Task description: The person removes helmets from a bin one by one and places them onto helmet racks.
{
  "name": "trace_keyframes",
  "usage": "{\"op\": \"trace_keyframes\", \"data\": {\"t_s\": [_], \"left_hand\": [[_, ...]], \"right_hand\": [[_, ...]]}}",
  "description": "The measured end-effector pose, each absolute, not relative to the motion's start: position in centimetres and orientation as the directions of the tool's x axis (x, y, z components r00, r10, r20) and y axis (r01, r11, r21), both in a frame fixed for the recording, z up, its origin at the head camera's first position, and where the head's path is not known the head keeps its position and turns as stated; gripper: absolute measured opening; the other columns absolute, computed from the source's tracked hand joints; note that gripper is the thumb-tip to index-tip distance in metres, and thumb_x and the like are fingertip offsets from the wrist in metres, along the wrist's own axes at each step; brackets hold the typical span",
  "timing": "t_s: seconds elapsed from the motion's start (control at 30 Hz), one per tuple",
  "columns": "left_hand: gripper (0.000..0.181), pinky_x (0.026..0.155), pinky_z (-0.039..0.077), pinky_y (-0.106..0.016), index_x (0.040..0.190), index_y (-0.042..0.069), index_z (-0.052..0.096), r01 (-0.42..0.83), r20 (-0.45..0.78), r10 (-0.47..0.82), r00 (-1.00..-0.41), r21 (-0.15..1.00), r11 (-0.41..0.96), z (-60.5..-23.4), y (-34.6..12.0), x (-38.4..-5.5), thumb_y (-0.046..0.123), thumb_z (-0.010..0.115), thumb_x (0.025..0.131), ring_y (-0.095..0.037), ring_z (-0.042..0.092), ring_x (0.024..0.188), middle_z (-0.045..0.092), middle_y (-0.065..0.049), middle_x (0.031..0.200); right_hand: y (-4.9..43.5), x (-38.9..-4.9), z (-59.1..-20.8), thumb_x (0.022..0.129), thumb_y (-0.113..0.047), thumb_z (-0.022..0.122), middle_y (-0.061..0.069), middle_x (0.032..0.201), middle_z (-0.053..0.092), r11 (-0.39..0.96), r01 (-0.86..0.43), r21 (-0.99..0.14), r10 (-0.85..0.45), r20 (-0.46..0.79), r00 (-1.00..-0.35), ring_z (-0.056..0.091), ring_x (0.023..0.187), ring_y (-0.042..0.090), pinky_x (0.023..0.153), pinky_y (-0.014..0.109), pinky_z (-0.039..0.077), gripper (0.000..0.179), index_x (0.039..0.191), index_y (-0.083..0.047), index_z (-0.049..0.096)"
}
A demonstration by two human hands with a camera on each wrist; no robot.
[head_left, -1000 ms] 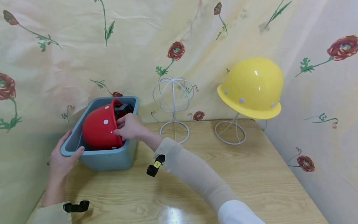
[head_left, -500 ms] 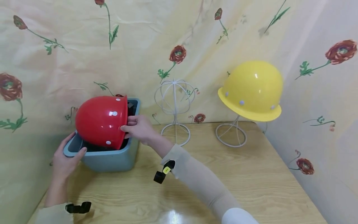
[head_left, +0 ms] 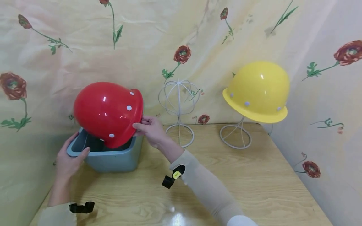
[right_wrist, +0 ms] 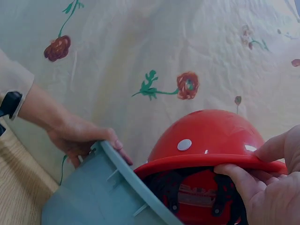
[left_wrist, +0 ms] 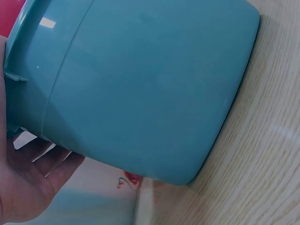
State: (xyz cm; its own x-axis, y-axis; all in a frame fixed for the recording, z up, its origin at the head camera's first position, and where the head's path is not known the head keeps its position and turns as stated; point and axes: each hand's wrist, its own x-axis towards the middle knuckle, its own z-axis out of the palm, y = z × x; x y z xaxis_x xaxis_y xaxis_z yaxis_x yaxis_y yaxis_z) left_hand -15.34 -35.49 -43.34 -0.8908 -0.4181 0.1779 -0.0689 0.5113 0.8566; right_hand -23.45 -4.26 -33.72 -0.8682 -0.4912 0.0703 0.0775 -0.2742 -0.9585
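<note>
A red hard hat [head_left: 104, 110] is tilted on its side above the blue-grey plastic bin [head_left: 113, 161], its brim towards the right. My right hand [head_left: 152, 130] pinches the brim between thumb and fingers. In the right wrist view the black inner straps [right_wrist: 218, 201] show under the red shell. My left hand [head_left: 69, 160] grips the bin's near left corner, thumb over the rim. Seen from the left wrist, the bin's side [left_wrist: 145, 84] fills most of the view and its base sits on the wooden table.
A white wire hat stand [head_left: 179, 110] stands bare right of the bin. Farther right, a yellow hard hat [head_left: 257, 91] sits on a similar stand [head_left: 236, 146]. Flower-patterned cloth [head_left: 147, 47] hangs behind the wooden table [head_left: 226, 179].
My right hand has lifted the red hard hat up out of the bin and slightly to the right. The left hand keeps its grip on the bin's corner.
</note>
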Motion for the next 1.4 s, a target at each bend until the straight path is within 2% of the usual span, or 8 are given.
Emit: {"op": "trace_keyframes", "data": {"t_s": [0.27,0.53,0.7,0.83,0.97,1.07,1.17,1.4], "left_hand": [[0.080,0.077,0.036,-0.004,0.169,0.032,0.031,-0.097,0.168,-0.433,-0.885,0.845,0.527,-42.7,-34.9,-15.5,0.036,0.071,0.101,-0.039,0.039,0.139,0.039,-0.020,0.167],[0.079,0.079,0.039,-0.009,0.168,0.032,0.033,-0.078,0.195,-0.425,-0.884,0.834,0.546,-43.0,-35.2,-15.4,0.035,0.072,0.100,-0.036,0.044,0.133,0.044,-0.020,0.162],[0.079,0.078,0.039,-0.008,0.168,0.031,0.034,-0.052,0.209,-0.403,-0.891,0.835,0.548,-43.5,-35.7,-15.5,0.032,0.073,0.099,-0.025,0.045,0.120,0.047,-0.022,0.155],[0.079,0.079,0.038,-0.012,0.168,0.031,0.034,-0.058,0.201,-0.406,-0.891,0.838,0.543,-43.5,-35.7,-15.5,0.032,0.074,0.099,-0.030,0.046,0.123,0.046,-0.022,0.156],[0.079,0.087,0.042,-0.024,0.168,0.031,0.034,-0.064,0.195,-0.417,-0.888,0.845,0.532,-43.4,-35.5,-15.3,0.031,0.073,0.099,-0.039,0.045,0.131,0.045,-0.022,0.159],[0.079,0.101,0.049,-0.046,0.169,0.031,0.032,-0.073,0.184,-0.421,-0.888,0.848,0.524,-43.3,-35.3,-15.2,0.030,0.072,0.100,-0.042,0.044,0.136,0.043,-0.023,0.162],[0.080,0.107,0.045,-0.064,0.169,0.030,0.030,-0.081,0.170,-0.419,-0.892,0.852,0.517,-43.4,-35.3,-15.2,0.030,0.071,0.100,-0.045,0.043,0.138,0.041,-0.024,0.163],[0.081,0.091,0.042,-0.035,0.169,0.028,0.031,-0.083,0.175,-0.421,-0.890,0.845,0.528,-43.5,-35.5,-15.3,0.029,0.072,0.099,-0.038,0.045,0.133,0.044,-0.022,0.161]], "right_hand": [[-2.8,-23.7,-33.2,0.105,-0.001,0.061,0.028,0.138,0.068,-0.398,0.104,-0.912,-0.443,0.091,-0.892,0.079,0.089,0.013,0.083,0.027,0.063,0.042,0.147,0.004,0.059],[-1.8,-24.0,-33.1,0.105,0.005,0.054,-0.004,0.099,0.078,-0.514,0.080,-0.854,-0.422,0.170,-0.890,0.078,0.085,0.010,0.078,0.023,0.063,0.044,0.149,0.011,0.052],[-1.1,-24.1,-32.7,0.104,0.008,0.050,-0.005,0.101,0.078,-0.581,0.052,-0.812,-0.410,0.238,-0.881,0.079,0.086,0.009,0.079,0.022,0.063,0.049,0.152,0.015,0.044],[-0.6,-24.2,-32.5,0.103,0.008,0.049,-0.004,0.108,0.078,-0.625,0.041,-0.779,-0.401,0.276,-0.874,0.080,0.090,0.010,0.083,0.023,0.062,0.051,0.153,0.015,0.042],[-0.1,-24.5,-32.5,0.104,0.008,0.048,-0.004,0.110,0.079,-0.644,0.004,-0.765,-0.390,0.323,-0.862,0.080,0.093,0.010,0.086,0.024,0.062,0.050,0.152,0.015,0.041],[0.2,-24.7,-32.5,0.104,0.008,0.046,-0.005,0.112,0.080,-0.664,-0.022,-0.747,-0.377,0.360,-0.854,0.080,0.095,0.011,0.088,0.025,0.062,0.050,0.153,0.014,0.040],[0.7,-24.7,-32.2,0.105,0.008,0.043,-0.005,0.115,0.079,-0.695,-0.034,-0.719,-0.359,0.387,-0.849,0.079,0.097,0.010,0.088,0.024,0.062,0.047,0.152,0.011,0.044],[1.9,-24.7,-31.2,0.104,0.009,0.043,-0.003,0.115,0.079,-0.732,-0.054,-0.680,-0.327,0.420,-0.847,0.079,0.097,0.010,0.086,0.024,0.062,0.038,0.128,-0.010,0.066]]}}
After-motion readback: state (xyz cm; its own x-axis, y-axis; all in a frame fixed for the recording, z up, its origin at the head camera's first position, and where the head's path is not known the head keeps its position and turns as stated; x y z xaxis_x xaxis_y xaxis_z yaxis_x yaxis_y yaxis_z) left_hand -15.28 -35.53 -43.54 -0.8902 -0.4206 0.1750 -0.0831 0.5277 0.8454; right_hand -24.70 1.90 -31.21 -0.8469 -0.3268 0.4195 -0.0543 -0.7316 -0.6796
